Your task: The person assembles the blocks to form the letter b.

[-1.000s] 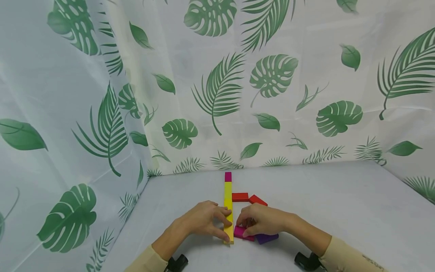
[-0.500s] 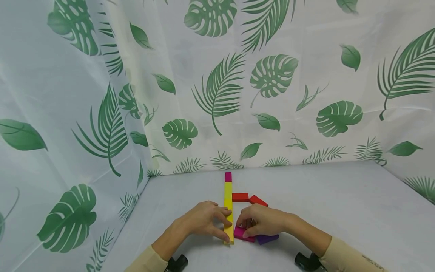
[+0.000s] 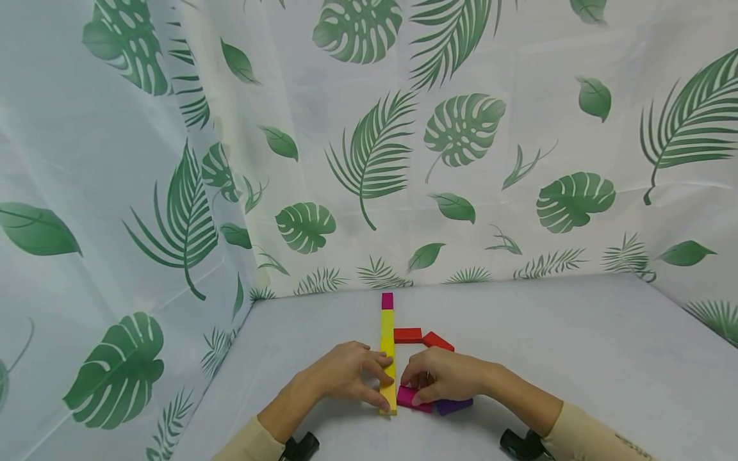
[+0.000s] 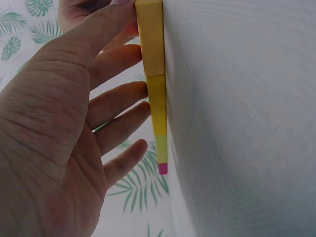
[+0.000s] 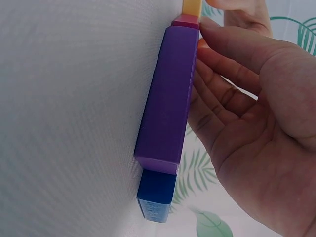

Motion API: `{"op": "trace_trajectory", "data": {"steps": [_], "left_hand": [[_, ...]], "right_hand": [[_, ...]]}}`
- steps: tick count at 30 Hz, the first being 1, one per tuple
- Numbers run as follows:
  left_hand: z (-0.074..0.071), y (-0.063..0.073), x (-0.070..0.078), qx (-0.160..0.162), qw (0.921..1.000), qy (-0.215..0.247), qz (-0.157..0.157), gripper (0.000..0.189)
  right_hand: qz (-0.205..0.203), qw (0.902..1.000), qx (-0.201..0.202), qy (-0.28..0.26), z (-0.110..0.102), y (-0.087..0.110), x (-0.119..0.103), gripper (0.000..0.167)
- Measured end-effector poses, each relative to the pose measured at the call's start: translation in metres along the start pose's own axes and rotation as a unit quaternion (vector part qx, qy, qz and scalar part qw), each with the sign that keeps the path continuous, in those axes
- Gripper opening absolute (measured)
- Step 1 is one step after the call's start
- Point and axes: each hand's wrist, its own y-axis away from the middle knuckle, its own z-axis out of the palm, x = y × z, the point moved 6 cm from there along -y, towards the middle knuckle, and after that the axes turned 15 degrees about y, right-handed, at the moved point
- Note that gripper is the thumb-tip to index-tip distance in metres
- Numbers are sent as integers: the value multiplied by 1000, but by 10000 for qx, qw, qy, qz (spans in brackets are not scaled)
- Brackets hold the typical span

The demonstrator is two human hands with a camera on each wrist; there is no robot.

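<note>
A straight column of yellow blocks (image 3: 387, 333), with a magenta block (image 3: 387, 301) at its far end, lies on the white table. My left hand (image 3: 346, 370) rests its fingertips on the column, thumb near the closest end. My right hand (image 3: 450, 371) pinches another magenta block (image 3: 405, 395) between thumb and fingers, just right of the column. A purple block (image 3: 453, 406) sits at an angle against that block's right end. In the right wrist view, a blue block (image 5: 157, 187) stands beyond the purple block (image 5: 168, 98); in the head view my right hand hides it.
Two red blocks, one straight (image 3: 408, 335) and one slanted (image 3: 439, 340), run rightward from the column's middle. White table (image 3: 548, 333) surrounds the blocks. A leaf-print curtain (image 3: 369, 250) hangs behind and at the sides. Black wrist cameras (image 3: 301, 445) are near both sleeves.
</note>
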Motion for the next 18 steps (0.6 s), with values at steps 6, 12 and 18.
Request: {"op": "trace_trajectory", "data": {"steps": [6,12,18], "left_hand": [[0,1,1,-4,10000,-67,2,48],[0,0,0,-10,10000,-85,16,48],[0,0,0,-1,10000,-89,23,48]], "right_hand": [[19,10000,-14,3,0,0,-1,23],[30,10000,-28,-16,0,0,-1,23],[11,10000,-35,-51,1,0,0,23]]}}
